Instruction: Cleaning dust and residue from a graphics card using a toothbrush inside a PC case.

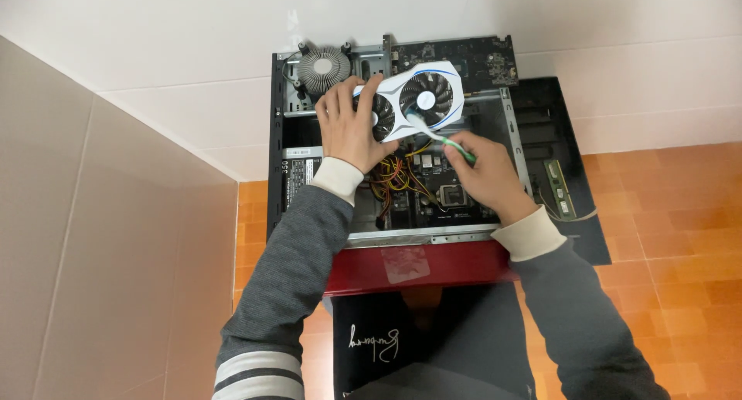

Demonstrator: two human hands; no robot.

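Black sheet metal frames the open computer case lying across the middle of the frame, its glossy red front panel nearest me and a tangle of yellow, red and black wires over the dark motherboard inside. Matte black side panel lies flat on the orange tiles at centre right, with a slim green memory stick on it. Smooth white wall fills the top. A bare dark circuit board lies along the case's upper edge, and a round finned metal cooler rests at the case's upper left corner.

Just above centre, my left hand grips the white plastic graphics card with its two round fans, fingers curled over its left end, holding it tilted above the case. My right hand pinches the green handle of a small brush, thumb and fingers pressed together; its pale head seems to touch the right fan, though I can't quite tell.
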